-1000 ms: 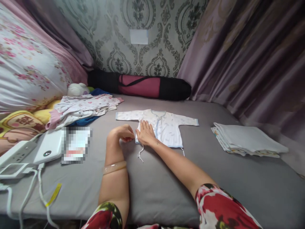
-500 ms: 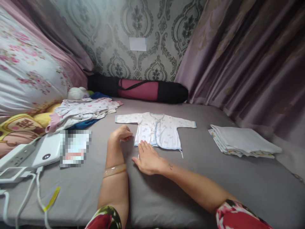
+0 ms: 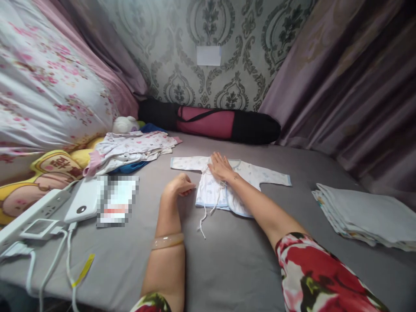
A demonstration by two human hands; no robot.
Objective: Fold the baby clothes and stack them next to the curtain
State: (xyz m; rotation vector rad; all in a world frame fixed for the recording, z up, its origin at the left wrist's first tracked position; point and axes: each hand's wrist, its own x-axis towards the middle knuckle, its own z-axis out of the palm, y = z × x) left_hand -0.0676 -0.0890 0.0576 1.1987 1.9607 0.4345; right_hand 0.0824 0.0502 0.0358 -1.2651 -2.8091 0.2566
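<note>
A small white baby shirt [image 3: 212, 190] with blue edging lies spread on the grey sheet, both sleeves stretched out sideways. White ties hang from its front and past its lower hem. My right hand [image 3: 221, 167] rests flat on the upper left part of the shirt, fingers spread, and the forearm covers part of its right half. Just left of the shirt's body, below the left sleeve, my left hand [image 3: 182, 185] is closed with its fingers curled. What the left hand holds, if anything, is hidden.
Folded white cloths [image 3: 367, 214] lie at the right. On the left are piled baby clothes [image 3: 130, 149], a power strip [image 3: 39, 214], a white power bank [image 3: 85, 201], cables and a blurred-out item. A long black and maroon bag [image 3: 208, 123] lies along the wall.
My right hand has moved up from the shirt's lower hem to its upper left part. White ties now show below the hem. The camera view has shifted, so the scene sits further right.
</note>
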